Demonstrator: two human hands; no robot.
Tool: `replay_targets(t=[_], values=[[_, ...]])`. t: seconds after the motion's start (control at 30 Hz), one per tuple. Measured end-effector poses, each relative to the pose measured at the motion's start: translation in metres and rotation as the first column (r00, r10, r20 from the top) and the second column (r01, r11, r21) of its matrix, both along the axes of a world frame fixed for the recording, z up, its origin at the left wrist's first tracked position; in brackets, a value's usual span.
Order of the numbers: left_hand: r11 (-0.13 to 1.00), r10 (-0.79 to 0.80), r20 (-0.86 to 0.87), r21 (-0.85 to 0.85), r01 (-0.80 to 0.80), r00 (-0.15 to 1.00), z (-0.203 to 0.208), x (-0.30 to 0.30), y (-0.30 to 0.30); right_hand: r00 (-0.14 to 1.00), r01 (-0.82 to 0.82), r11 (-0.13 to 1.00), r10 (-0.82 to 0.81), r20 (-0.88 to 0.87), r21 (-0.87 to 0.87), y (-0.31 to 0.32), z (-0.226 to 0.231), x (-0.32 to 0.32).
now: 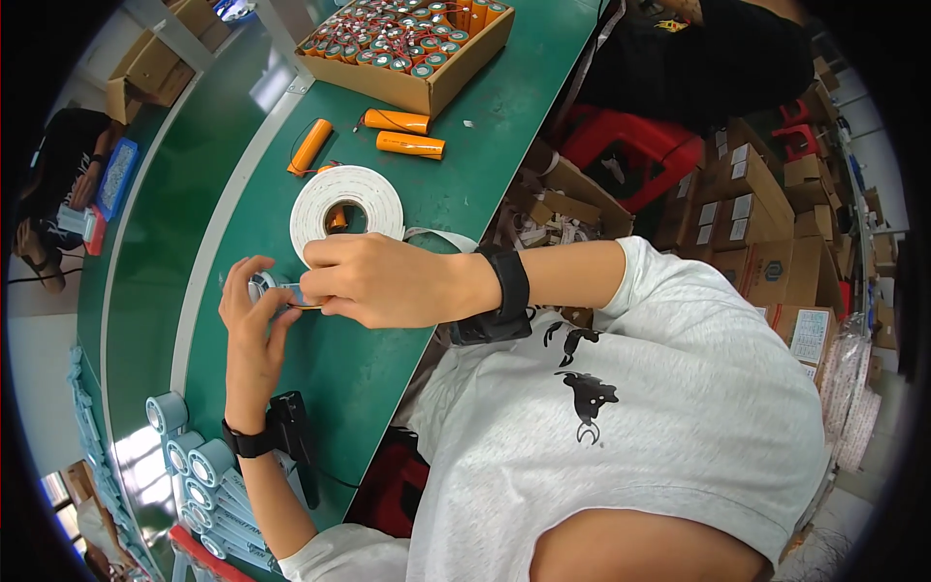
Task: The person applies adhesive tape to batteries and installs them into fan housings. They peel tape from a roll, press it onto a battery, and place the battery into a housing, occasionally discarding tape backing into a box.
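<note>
My left hand (pixel 250 303) is closed around a small light-blue and white tubular part (pixel 260 283), its round end showing between the fingers. Close against it, my right hand (pixel 373 281) has its fingers pinched at the part's other end. A thin orange edge shows beneath those fingertips; what they grip is mostly hidden. Just beyond my right hand lies a large roll of white tape (pixel 306 209), a loose strip trailing from it behind my wrist. Orange cylindrical battery packs with thin wires lie farther off, one (pixel 310 146) at an angle and two (pixel 410 145) side by side.
A cardboard box (pixel 427 95) full of wired orange battery packs stands at the far end of the green table (pixel 388 373). Several light-blue tubular fan parts (pixel 208 464) are stacked at lower left. A black device (pixel 291 432) lies near my left wrist. Other people sit nearby.
</note>
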State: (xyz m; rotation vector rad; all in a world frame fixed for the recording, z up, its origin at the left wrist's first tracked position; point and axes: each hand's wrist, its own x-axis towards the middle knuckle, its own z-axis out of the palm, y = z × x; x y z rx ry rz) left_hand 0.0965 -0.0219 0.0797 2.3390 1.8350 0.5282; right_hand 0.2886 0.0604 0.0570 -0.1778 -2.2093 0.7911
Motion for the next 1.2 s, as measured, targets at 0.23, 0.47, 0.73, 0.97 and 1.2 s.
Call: replay_targets(t=[0.23,0.47,0.73,0.97,1.2], values=[[0.98,0.182,0.572,-0.172,-0.1,0.8,-0.003,0.002,0.002,0.869,-0.21,0.975,0.154,0.47,0.069,0.023,0.029,-0.011],[0.966,0.243,0.552,-0.212,-0.147,0.798,-0.001,-0.001,-0.001,0.655,-0.379,0.925,0.253,0.712,0.02,0.038,0.02,-0.052],[0.992,-0.066,0.026,-0.106,0.068,0.997,0.031,-0.006,0.012,0.704,-0.344,0.938,0.283,0.651,-0.035,0.043,0.016,-0.039],[0.994,0.099,-0.08,-0.032,-0.102,0.992,0.076,-0.112,0.056,0.951,0.308,0.951,-0.308,-0.031,-0.025,0.085,0.023,0.037],[0.837,0.499,-0.185,-0.149,-0.527,0.846,-0.033,-0.32,0.068,0.891,0.314,0.889,-0.154,0.428,-0.333,0.076,-0.012,-0.006]])
